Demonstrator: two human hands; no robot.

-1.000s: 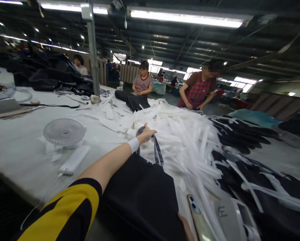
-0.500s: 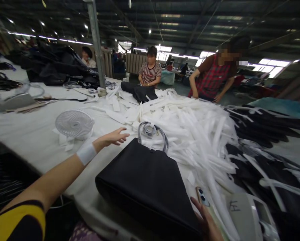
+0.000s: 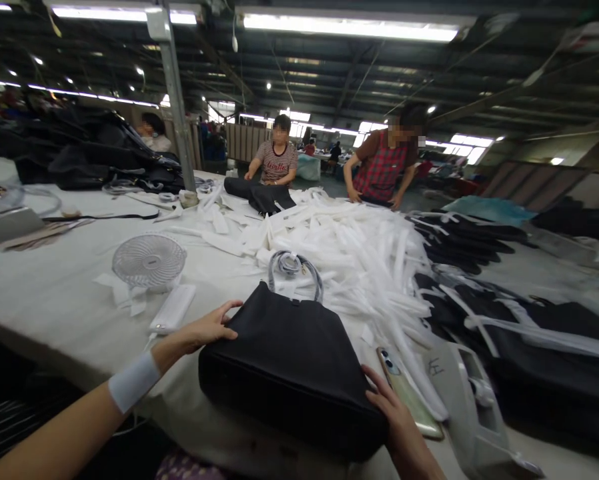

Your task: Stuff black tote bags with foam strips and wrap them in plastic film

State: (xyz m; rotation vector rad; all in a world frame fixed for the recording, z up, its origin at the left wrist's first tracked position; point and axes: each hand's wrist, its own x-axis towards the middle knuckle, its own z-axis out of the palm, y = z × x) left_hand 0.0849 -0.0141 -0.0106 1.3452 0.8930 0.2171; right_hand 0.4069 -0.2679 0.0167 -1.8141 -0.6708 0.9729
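Note:
A black handbag (image 3: 294, 360) lies in front of me on the white-covered table, its base toward me. Its wrapped handles (image 3: 320, 288) and a coiled, wrapped strap (image 3: 288, 264) stick out at the far end. My left hand (image 3: 210, 328) is at the bag's left side, thumb on the panel and fingers curved at the edge. On the opposite side my right hand (image 3: 387, 403) grips the lower right edge, its thumb out of sight. Just right of that hand is a phone (image 3: 413, 400) with a pale green back.
White wrapping strips (image 3: 359, 247) are heaped beyond the bag. Left of it are a round fan (image 3: 149, 260) and a white power bank (image 3: 173, 309). A grey tape dispenser (image 3: 462, 393) and black bag pieces (image 3: 554, 347) lie right. Two co-workers stand across the table.
My left hand has come down from beside the handles onto the bag's left side. My right hand has closed on the right edge. The view has tilted up, and the power bank is now uncovered.

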